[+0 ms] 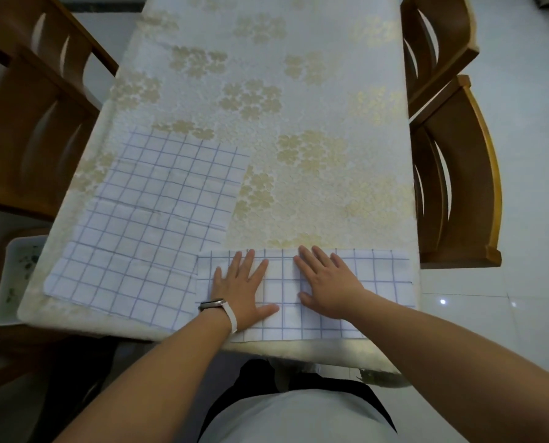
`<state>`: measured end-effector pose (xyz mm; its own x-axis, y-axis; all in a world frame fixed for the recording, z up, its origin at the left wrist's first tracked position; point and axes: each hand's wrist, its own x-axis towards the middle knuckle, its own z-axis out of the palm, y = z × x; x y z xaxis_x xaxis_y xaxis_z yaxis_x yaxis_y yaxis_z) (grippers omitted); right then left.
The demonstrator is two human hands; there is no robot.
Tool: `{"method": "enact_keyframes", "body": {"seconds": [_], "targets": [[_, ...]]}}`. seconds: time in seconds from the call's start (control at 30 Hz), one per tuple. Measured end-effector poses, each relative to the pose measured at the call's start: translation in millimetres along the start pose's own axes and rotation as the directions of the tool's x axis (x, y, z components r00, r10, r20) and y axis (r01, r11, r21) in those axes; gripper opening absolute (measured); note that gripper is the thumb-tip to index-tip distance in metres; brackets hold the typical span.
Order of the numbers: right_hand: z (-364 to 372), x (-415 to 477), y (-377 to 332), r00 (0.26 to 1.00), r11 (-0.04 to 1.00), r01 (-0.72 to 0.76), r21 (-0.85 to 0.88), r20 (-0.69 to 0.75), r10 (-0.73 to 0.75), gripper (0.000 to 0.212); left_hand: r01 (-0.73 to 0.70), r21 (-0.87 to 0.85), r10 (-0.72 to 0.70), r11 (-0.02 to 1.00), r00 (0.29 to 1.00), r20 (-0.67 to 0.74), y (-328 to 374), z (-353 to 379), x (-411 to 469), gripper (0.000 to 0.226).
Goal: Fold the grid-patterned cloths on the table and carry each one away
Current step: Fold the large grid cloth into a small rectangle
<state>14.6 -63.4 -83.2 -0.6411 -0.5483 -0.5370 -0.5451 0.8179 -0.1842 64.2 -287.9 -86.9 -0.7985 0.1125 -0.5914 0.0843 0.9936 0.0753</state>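
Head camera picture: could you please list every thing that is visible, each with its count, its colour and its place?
folded cloth: one, white with blue grid, near edge of the table, under both hands
spread cloths: several overlapping, exact count unclear, white with blue grid, left part of the table
table: one, covered in cream with gold flowers, centre
chairs: four, brown wood, two at each long side
tub: one, white with green specks inside, low at the table's left corner
floor: white tiles, around the table
wristband: one, white, on the left wrist
left hand: flat on the folded cloth
right hand: flat on the folded cloth
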Motion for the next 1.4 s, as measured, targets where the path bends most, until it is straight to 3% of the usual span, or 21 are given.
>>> {"method": "enact_keyframes", "body": {"seconds": [0.33,0.47,0.73,0.9,1.0,1.23,1.4], "targets": [[-9.8,1.1,-11.8,0.997,0.999,-0.036,-0.017,0.064,0.037,0.079,0.036,-0.043,-0.036,0.998,0.999,0.004,-28.3,2.1,-14.4,0.098],[-16.7,2.2,-18.5,0.994,0.998,-0.054,-0.023,0.095,0.056,0.078,0.132,-0.074,-0.135,0.989,0.990,-0.042,-48.6,-1.8,-12.8,0.098],[-21.3,5.8,-28.5,0.986,0.992,-0.101,-0.069,0.128,0.109,0.080,0.078,-0.049,-0.077,0.996,0.997,0.020,-73.2,-11.6,-11.4,0.102],[-29.7,10.2,-46.6,0.987,0.988,-0.135,-0.080,0.073,0.141,0.073,0.011,-0.049,-0.016,0.999,0.995,-0.100,-84.6,-26.0,-10.6,0.080],[-35.4,16.2,-69.7,0.997,0.995,-0.073,-0.073,0.023,0.075,0.062,0.027,-0.100,-0.044,0.995,0.983,-0.179,-98.8,-31.8,-10.5,0.062],[-53.2,61.8,-134.6,0.979,0.977,0.173,-0.123,-0.090,-0.185,0.045,0.081,-0.432,-0.202,0.898,0.949,-0.241,-110.1,-1.6,-47.5,0.044],[-74.4,112.6,-170.4,0.976,0.980,0.160,-0.116,-0.131,-0.175,0.042,0.051,-0.491,-0.189,0.870,0.953,-0.235,-119.2,22.2,-65.5,0.031]]}}
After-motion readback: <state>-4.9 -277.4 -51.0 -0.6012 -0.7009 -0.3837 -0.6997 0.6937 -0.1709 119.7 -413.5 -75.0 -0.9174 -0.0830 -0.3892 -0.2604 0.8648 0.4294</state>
